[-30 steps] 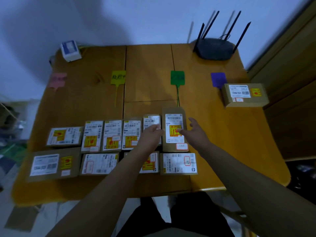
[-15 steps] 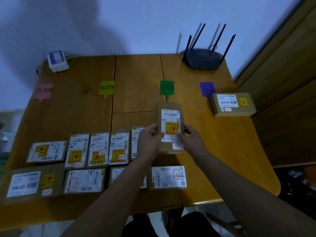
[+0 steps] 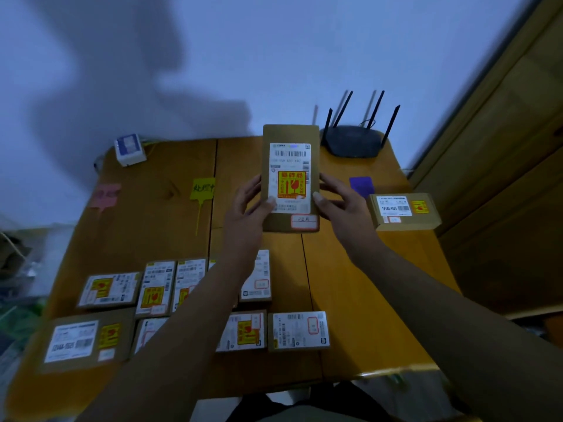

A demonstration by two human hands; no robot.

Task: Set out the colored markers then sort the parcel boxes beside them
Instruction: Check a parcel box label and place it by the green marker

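Observation:
I hold a brown parcel box (image 3: pixel 291 135) with a white label and a yellow fragile sticker up above the table, face toward me. My left hand (image 3: pixel 246 208) grips its left edge and my right hand (image 3: pixel 338 205) its right edge. On the table behind lie a pink marker (image 3: pixel 106 194), a yellow marker (image 3: pixel 202 188) and a purple marker (image 3: pixel 361 185); the green one is hidden behind the held box. One parcel box (image 3: pixel 405 211) lies beside the purple marker. Several more parcel boxes (image 3: pixel 109 289) lie in two rows near the front edge.
A black router (image 3: pixel 353 141) with antennas stands at the back right of the wooden table (image 3: pixel 152 233). A small white and blue box (image 3: pixel 129 149) sits at the back left corner. A wooden cabinet (image 3: pixel 502 178) flanks the table's right side.
Both hands picked the parcel box out of the rows and raised it well above the table, toward the markers. The view tilted upward.

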